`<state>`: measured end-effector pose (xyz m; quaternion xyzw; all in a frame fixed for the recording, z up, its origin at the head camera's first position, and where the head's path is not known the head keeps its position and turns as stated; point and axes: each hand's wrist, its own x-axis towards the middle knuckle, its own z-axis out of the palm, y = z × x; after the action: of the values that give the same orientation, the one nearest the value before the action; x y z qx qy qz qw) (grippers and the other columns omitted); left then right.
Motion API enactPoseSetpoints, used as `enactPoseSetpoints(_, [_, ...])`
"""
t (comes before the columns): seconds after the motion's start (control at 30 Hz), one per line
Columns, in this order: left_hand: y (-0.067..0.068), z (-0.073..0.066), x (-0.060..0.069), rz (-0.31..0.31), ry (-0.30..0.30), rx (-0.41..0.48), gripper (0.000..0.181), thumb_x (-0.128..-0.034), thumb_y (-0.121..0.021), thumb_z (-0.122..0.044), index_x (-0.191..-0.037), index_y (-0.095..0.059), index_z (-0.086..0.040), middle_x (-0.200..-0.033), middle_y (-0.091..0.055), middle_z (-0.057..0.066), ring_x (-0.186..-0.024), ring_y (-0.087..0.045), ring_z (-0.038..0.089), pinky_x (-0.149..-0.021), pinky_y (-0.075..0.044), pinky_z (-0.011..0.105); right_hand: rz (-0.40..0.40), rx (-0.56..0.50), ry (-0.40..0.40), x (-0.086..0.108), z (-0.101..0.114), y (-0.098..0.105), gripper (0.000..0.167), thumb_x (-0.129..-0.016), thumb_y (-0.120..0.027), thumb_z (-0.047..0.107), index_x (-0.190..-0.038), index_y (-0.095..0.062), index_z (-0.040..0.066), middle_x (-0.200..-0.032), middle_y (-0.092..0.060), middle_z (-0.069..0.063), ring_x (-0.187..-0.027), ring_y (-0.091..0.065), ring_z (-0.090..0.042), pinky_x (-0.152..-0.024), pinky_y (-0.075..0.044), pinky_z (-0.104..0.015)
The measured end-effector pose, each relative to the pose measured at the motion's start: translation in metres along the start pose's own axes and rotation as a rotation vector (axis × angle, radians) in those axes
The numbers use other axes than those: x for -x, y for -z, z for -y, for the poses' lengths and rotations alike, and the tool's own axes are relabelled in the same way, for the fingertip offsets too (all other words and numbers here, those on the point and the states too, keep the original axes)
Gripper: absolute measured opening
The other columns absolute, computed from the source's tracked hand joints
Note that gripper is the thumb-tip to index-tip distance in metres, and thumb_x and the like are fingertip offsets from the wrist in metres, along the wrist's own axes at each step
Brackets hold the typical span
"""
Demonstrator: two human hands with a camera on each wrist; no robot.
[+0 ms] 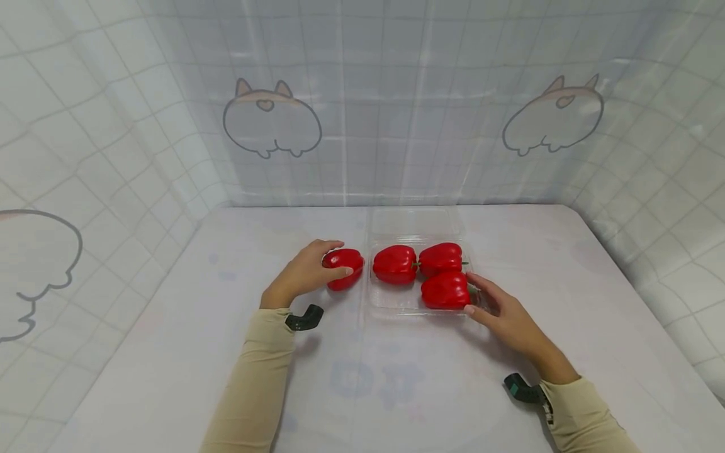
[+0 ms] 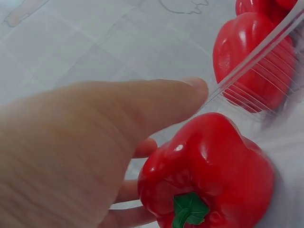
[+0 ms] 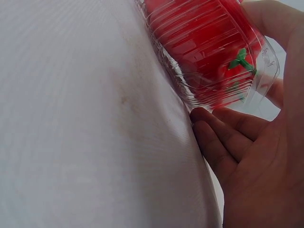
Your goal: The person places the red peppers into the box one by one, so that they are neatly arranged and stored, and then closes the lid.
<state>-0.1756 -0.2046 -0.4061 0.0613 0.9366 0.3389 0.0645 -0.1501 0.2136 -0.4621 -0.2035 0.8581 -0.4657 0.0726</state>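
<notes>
Evidently the left hand (image 1: 308, 270) curls round a loose red pepper (image 1: 347, 258) while, well apart, the right hand (image 1: 506, 318) rests spread fingers against the clear container (image 1: 391, 301) between them — probably to steady it, three more peppers (image 1: 394, 265) lying inside.

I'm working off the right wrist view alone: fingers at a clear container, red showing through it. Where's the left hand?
Observer: The head view shows the left hand around a red pepper outside the container, off its left side.
Operator: And how many are inside?
Observer: Three: one on the left and two on the right, the far one behind the near one.
Operator: Any sign of a lid?
Observer: A clear panel, apparently the lid, is folded back beyond them.
</notes>
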Motion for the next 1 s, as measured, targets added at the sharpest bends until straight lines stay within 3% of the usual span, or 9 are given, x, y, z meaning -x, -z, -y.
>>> enactPoseSetpoints(0.23, [-0.005,-0.001,-0.001,0.023,0.052,-0.012,0.075,-0.0841,-0.079,-0.042,-0.148,-0.048,-0.020,-0.135,-0.054,0.006,-0.119,-0.052,0.027,-0.087,-0.057,0.045,0.000,0.001,0.002,0.001,-0.001,0.001,0.075,-0.094,-0.071,0.034,-0.157,-0.033,0.021,-0.158,-0.037,-0.009,-0.139,-0.042,-0.035,-0.104,-0.041,-0.050])
enactPoseSetpoints(0.63, [-0.004,-0.002,0.001,-0.003,0.062,-0.035,0.067,-0.0890,-0.073,-0.038,-0.148,-0.048,-0.019,-0.142,-0.052,0.007,-0.124,-0.050,0.030,-0.094,-0.052,0.052,-0.001,0.008,0.009,0.000,-0.003,0.000,0.073,-0.095,-0.069,0.034,-0.157,-0.034,0.021,-0.157,-0.038,-0.009,-0.139,-0.042,-0.033,-0.106,-0.039,-0.049])
enactPoseSetpoints(1.0, [0.010,0.002,0.003,-0.125,0.088,0.151,0.076,-0.0912,-0.069,-0.038,-0.155,-0.034,-0.017,-0.145,-0.044,0.013,-0.124,-0.047,0.034,-0.089,-0.055,0.051,-0.006,0.027,0.013,0.001,-0.002,0.000,0.073,-0.095,-0.069,0.035,-0.157,-0.034,0.020,-0.157,-0.039,-0.009,-0.138,-0.044,-0.033,-0.106,-0.039,-0.050])
